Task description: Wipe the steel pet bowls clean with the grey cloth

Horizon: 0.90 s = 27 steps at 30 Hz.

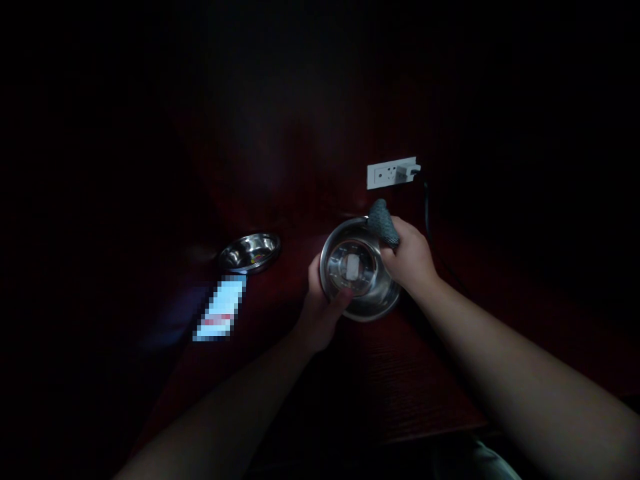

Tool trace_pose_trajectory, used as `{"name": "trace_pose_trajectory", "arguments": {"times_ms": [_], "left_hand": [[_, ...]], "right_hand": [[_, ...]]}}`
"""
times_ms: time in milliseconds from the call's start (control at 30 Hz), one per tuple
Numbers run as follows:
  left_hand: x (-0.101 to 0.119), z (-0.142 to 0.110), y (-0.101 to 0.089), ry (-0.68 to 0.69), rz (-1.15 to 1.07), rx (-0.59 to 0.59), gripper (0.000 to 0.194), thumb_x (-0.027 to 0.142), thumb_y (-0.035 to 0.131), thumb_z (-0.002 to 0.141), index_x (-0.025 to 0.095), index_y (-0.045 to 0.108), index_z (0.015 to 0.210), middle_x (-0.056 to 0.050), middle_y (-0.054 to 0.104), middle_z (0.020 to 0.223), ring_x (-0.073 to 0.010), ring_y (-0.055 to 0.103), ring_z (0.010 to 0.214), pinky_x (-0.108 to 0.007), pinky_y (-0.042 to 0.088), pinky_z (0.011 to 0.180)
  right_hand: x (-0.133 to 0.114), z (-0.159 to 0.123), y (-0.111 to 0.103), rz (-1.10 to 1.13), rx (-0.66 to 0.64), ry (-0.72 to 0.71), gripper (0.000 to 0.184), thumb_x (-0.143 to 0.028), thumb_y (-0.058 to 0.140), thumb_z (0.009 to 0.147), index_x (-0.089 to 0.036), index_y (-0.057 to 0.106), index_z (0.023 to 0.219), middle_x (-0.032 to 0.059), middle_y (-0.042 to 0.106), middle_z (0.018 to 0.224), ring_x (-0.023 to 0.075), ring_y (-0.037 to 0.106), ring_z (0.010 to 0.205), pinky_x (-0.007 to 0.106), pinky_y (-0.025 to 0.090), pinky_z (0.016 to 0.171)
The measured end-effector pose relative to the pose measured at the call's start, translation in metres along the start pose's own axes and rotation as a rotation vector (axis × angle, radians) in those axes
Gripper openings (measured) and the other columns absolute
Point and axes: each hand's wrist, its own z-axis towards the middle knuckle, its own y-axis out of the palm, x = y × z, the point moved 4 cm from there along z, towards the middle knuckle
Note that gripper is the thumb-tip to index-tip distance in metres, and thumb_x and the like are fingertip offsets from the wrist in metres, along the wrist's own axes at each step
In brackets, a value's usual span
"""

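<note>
A shiny metal bowl (385,300) is tilted toward me above a dark red table, with a small pale rectangle, perhaps a label or a reflection, at its bottom. My left hand (324,303) grips the bowl's left rim, thumb inside and fingers behind. In my right hand (413,257) is a grey-green textured cloth (383,223), bunched up at the bowl's upper right rim. The right fingers are closed round the cloth and partly hidden.
Shallow metal dishes (250,253), apparently stacked, stand to the left. A lit phone screen (220,310), pixelated, is in front of them. A white wall socket (393,173) with a plugged-in adapter is behind the bowl; its dark cable (427,207) runs down to the right. Surroundings are very dark.
</note>
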Motion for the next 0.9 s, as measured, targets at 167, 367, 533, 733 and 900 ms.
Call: {"name": "trace_pose_trajectory", "arguments": {"times_ms": [167,367,533,733,900], "left_hand": [[-0.012,0.001,-0.004,-0.146,-0.073,-0.007,0.075,0.058,0.063,0.082,0.020,0.034,0.139,-0.014,0.053,0.138,-0.0320,0.051,0.126,-0.047,0.040,0.106],[-0.022,0.000,0.000,-0.227,-0.159,-0.006,0.065,0.052,0.057,0.089,0.021,0.038,0.143,-0.012,0.055,0.140,-0.0300,0.049,0.131,-0.045,0.035,0.111],[-0.019,-0.001,0.003,-0.202,-0.142,-0.003,0.065,0.046,0.061,0.088,0.024,0.038,0.145,-0.010,0.049,0.148,-0.0303,0.045,0.137,-0.045,0.034,0.113],[-0.019,0.001,0.006,-0.161,-0.199,-0.050,0.070,0.036,0.065,0.087,0.023,0.033,0.148,-0.011,0.047,0.150,-0.0305,0.043,0.138,-0.047,0.034,0.114],[-0.023,0.000,0.005,-0.122,-0.203,-0.080,0.070,0.030,0.065,0.086,0.024,0.033,0.148,-0.010,0.045,0.151,-0.0311,0.041,0.139,-0.048,0.034,0.115]], "right_hand": [[-0.010,-0.002,0.000,-0.006,-0.069,-0.129,0.051,-0.005,0.050,0.069,-0.016,0.063,0.117,0.0115,0.068,0.111,0.0292,0.062,0.104,0.044,0.049,0.093],[-0.023,-0.006,-0.001,0.000,-0.122,-0.175,0.060,-0.003,0.050,0.071,-0.019,0.059,0.129,0.0108,0.065,0.115,0.0284,0.061,0.108,0.043,0.051,0.093],[-0.028,-0.007,0.000,-0.005,-0.115,-0.231,0.060,-0.005,0.052,0.074,-0.022,0.059,0.130,0.0095,0.063,0.116,0.0277,0.060,0.110,0.044,0.051,0.092],[-0.036,-0.008,-0.003,-0.031,-0.104,-0.293,0.057,-0.014,0.060,0.077,-0.021,0.057,0.133,0.0107,0.063,0.119,0.0299,0.059,0.110,0.048,0.049,0.094],[-0.035,-0.008,-0.002,-0.023,-0.107,-0.307,0.057,-0.015,0.060,0.078,-0.023,0.057,0.134,0.0099,0.065,0.120,0.0302,0.060,0.109,0.049,0.049,0.093]]}}
